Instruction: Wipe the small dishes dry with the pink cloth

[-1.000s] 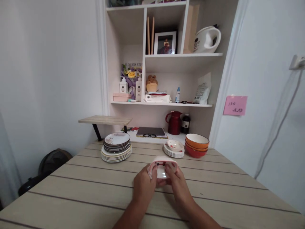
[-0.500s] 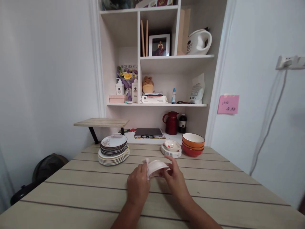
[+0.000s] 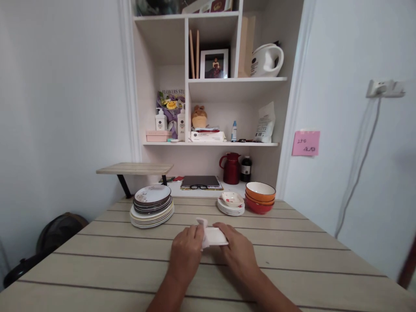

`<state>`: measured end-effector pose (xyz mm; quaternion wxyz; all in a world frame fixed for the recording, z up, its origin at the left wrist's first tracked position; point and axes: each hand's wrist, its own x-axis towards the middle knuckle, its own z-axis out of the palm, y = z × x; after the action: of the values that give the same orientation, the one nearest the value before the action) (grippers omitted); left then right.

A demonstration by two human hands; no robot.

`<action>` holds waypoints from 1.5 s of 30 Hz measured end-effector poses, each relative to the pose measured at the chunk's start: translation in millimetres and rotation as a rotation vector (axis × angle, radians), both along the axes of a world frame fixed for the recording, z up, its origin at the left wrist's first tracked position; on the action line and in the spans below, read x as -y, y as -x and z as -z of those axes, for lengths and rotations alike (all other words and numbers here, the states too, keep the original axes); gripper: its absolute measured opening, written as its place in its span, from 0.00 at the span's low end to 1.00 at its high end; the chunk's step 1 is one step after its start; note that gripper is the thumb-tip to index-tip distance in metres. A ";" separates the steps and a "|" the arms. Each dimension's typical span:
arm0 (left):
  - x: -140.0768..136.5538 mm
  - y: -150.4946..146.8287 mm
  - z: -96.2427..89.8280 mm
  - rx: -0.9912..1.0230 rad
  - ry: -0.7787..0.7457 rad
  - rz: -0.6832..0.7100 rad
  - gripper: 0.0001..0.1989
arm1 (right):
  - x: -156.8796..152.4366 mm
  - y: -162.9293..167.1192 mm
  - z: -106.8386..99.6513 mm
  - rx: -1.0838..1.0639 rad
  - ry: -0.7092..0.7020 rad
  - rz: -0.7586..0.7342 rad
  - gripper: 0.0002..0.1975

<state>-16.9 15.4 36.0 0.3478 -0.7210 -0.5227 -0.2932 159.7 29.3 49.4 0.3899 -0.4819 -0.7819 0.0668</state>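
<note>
Between my hands, above the tabletop, is a small white dish with straight edges. My right hand grips its right side, thumb and fingers closed on the rim. A thin whitish cloth or tissue is bunched in my left hand and folded over the dish's left edge. The fingers of my left hand are closed, and their tips are hidden behind the cloth. Just beyond the dish stands a stack of small white plates with a small patterned bowl on top.
Stacked plates stand at the left, near a raised wooden shelf. Orange and red bowls are piled at the right. Behind the slatted table are a closed laptop, a red jug and a dark bottle.
The dish has turned from a tilted, edge-up pose to a flatter one showing its pale face. My right hand's raised fingers have closed down onto its rim. The view has shifted slightly.
</note>
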 end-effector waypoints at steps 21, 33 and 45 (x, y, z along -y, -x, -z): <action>-7.3 -5.0 2.5 0.788 0.517 0.159 0.15 | 3.0 11.9 0.0 -0.677 0.207 -0.426 0.18; -3.1 -8.3 1.0 0.591 0.415 -0.016 0.13 | -16.6 12.2 9.1 -0.787 0.226 -0.185 0.14; 2.6 -2.5 -0.1 0.158 0.163 0.032 0.20 | -0.9 9.4 1.8 -0.398 0.076 -0.244 0.13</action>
<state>-14.4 12.8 36.2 0.2411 -0.7299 -0.5589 -0.3111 150.3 30.3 47.7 0.5068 -0.3756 -0.7391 0.2363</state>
